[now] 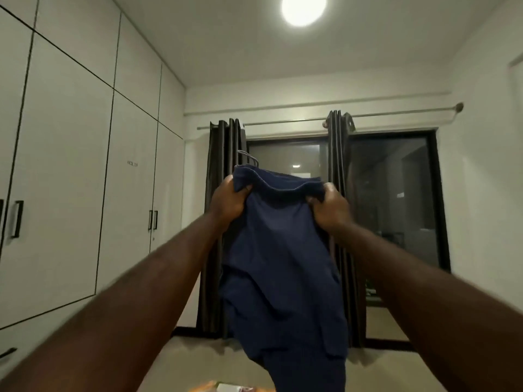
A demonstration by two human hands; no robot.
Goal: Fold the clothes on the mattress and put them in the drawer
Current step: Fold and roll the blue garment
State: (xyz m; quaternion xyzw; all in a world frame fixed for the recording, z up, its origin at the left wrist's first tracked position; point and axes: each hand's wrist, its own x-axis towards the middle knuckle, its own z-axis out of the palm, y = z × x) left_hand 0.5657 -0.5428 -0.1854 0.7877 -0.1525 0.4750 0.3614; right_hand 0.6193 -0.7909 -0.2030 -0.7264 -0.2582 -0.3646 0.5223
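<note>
A dark navy garment hangs in the air in front of me, held up at arm's length by its top edge. My left hand grips the top left corner, fingers curled into the cloth. My right hand grips the top right corner the same way. The cloth sags between the two hands and drops down past the bottom of the view. A thin cord loop sticks up behind the left corner. The mattress and the drawer are not visible, apart from a patterned strip at the bottom edge.
White wardrobe doors with black handles line the left wall. Straight ahead, dark curtains frame a black sliding glass door. Beige floor lies below. A round ceiling lamp shines overhead.
</note>
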